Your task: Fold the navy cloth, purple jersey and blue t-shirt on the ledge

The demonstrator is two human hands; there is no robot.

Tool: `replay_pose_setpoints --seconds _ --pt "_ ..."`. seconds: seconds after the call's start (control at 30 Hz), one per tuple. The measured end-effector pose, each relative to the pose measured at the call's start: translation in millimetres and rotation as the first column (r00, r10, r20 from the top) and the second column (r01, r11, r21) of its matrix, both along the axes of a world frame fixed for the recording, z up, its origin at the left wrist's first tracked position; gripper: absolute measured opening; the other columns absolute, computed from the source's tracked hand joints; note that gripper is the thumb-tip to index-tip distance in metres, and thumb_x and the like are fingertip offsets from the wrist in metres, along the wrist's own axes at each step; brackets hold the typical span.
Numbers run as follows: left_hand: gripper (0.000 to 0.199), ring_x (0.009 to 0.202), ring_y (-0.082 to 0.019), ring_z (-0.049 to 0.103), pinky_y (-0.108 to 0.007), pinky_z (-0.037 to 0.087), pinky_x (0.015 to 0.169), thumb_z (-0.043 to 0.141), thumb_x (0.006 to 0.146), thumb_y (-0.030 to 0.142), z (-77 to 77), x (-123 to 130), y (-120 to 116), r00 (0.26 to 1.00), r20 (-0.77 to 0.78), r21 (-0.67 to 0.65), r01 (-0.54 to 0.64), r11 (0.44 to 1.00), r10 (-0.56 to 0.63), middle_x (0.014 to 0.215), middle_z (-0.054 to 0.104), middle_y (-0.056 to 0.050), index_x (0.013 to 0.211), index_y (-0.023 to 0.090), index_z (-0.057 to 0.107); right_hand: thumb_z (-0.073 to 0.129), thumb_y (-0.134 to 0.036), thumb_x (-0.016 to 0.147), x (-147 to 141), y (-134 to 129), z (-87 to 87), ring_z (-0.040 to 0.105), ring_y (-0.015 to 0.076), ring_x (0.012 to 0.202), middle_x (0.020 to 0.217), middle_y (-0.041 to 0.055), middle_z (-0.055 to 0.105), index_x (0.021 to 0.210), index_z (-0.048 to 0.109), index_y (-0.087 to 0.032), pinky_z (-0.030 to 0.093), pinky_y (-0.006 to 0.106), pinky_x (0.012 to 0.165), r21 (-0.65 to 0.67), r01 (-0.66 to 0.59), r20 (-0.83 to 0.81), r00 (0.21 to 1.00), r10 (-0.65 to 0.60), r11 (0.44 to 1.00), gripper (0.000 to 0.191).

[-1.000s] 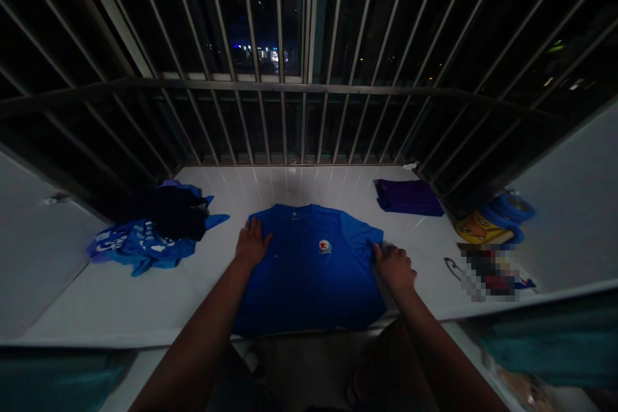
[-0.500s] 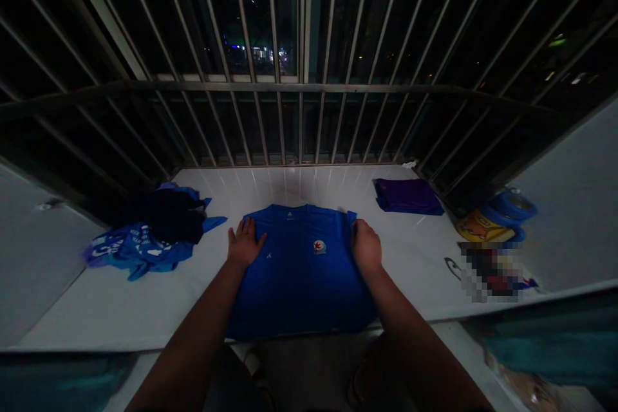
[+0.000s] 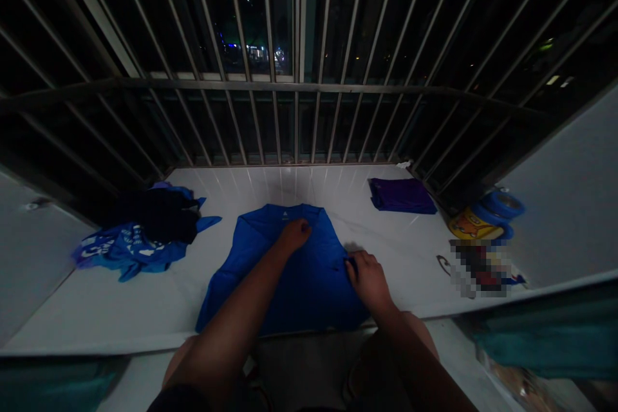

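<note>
A blue T-shirt [image 3: 309, 290] lies spread on the white ledge before me, its collar at the far end with a small pale mark inside. Reaching across the shirt, my left hand [image 3: 295, 235] is closed with its fingers pinching cloth just below the collar, right of the middle. My right hand [image 3: 371, 275] grips a bit of the shirt's right edge between thumb and fingers, lower down. The round emblem on the chest is not visible; my left hand and forearm cover part of the front.
A heap of crumpled blue and dark clothes [image 3: 159, 232] lies on the left. A folded purple garment [image 3: 403, 196] sits at the back right. Near the right wall are a blue and yellow container [image 3: 476, 222] and a blurred-out item [image 3: 483, 269]. Metal bars [image 3: 294, 87] close off the far side.
My left hand has gone from lying flat on the shirt's left to pinching cloth near the collar. My right hand has moved down the right edge. The emblem has gone from view.
</note>
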State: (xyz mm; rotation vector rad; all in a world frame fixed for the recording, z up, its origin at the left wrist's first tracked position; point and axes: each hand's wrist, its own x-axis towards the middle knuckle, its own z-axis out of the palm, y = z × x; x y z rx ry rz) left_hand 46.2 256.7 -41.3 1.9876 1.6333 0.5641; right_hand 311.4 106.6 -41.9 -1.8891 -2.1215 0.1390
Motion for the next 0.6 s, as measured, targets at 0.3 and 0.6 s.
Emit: replay_pose_setpoints --seconds 0.3,0.6 --pt "0.042 0.132 -0.027 0.073 -0.039 0.051 0.119 0.071 0.100 0.020 -0.3 75.6 58.4 0.990 -0.042 0.022 0.137 0.990 -0.136 0.140 0.078 -0.014 0.141 0.021 0.072 0.053 -0.027 0.109 21.6 4.5 -28.8 0.070 0.0301 0.120 0.128 0.0130 0.078 0.131 0.077 -0.022 0.054 0.043 0.105 0.035 0.053 -0.071 0.996 -0.050 0.998 0.033" --pt "0.059 0.140 -0.035 0.065 -0.050 0.049 0.121 0.070 0.097 0.014 -6.0 87.2 71.0 0.985 -0.125 0.086 0.127 0.988 -0.116 0.153 0.069 -0.019 0.155 0.021 0.063 0.054 -0.006 0.099 27.7 4.2 -36.6 0.065 0.0267 0.136 0.148 0.0075 0.073 0.140 0.080 -0.034 0.051 0.042 0.114 0.043 -0.039 -0.066 0.997 0.042 0.998 0.056"
